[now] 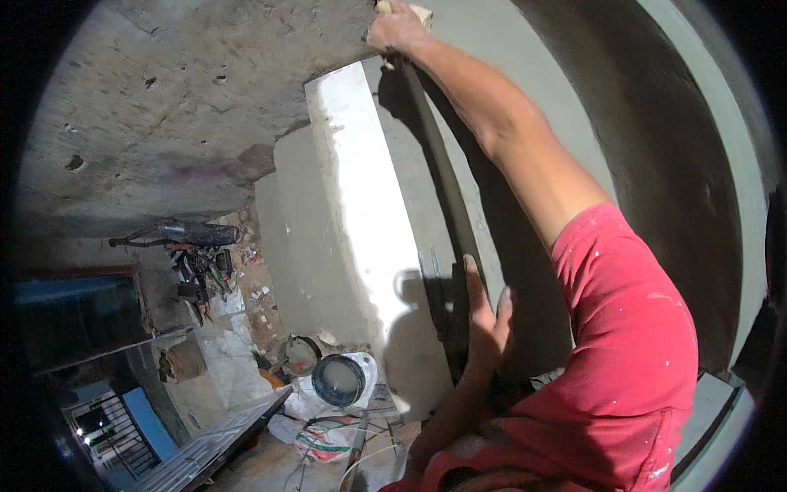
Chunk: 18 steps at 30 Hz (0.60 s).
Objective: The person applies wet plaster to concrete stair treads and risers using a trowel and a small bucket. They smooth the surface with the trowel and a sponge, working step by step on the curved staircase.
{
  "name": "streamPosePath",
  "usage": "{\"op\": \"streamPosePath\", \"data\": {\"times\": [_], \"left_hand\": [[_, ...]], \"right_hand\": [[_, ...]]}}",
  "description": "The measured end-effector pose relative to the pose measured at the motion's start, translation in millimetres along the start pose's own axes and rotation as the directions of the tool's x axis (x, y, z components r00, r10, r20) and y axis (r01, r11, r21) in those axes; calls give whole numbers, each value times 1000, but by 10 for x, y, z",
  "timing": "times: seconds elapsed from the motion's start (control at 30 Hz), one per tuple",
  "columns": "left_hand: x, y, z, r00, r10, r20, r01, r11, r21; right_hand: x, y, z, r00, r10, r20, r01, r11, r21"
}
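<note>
My right hand (pixel 399 31) reaches to the far end of a smooth grey step, closed around a pale, cream-coloured piece that looks like a sponge (pixel 421 15). Below it, my left hand (pixel 489 326) has its fingers stretched and apart, close to the near end of a long grey rounded edge (pixel 447 176). That edge runs between my two hands and casts a dark shadow. Whether the left fingertips touch it I cannot tell. Left of it lies a brightly lit white step surface (pixel 373 213) with grey smears, showing my shadow.
More grey steps (pixel 303 213) descend on the left beside a rough, pitted wall (pixel 164 98). Below stand a black bucket (pixel 338 380) with grey liquid and another round container (pixel 301 355), near sacks (pixel 324 439). Clutter (pixel 205 266) lies against the wall.
</note>
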<state>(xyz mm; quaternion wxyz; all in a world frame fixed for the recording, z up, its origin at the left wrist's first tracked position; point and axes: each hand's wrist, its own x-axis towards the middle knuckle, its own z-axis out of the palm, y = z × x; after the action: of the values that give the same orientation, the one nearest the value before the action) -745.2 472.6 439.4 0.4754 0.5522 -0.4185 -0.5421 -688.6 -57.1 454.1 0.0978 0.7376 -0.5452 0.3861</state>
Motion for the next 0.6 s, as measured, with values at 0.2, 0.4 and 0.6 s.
{"op": "streamPosePath", "data": {"times": [0.2,0.4,0.6], "left_hand": [[-139,-127,28,999,-12,40,23,957,-289],[-686,-479,-82,994,-21,112,83,807,-585],[-1058,-691,-385,927,-367,79,307,622,-720]], "right_hand": [[-1137,-19,-804,859,-130,494,253,948,-191],[-2686,-545,-2393,842,-147,519,189,982,-28],[-4011,-1035,-3898,791,-155,592,174,984,24]]}}
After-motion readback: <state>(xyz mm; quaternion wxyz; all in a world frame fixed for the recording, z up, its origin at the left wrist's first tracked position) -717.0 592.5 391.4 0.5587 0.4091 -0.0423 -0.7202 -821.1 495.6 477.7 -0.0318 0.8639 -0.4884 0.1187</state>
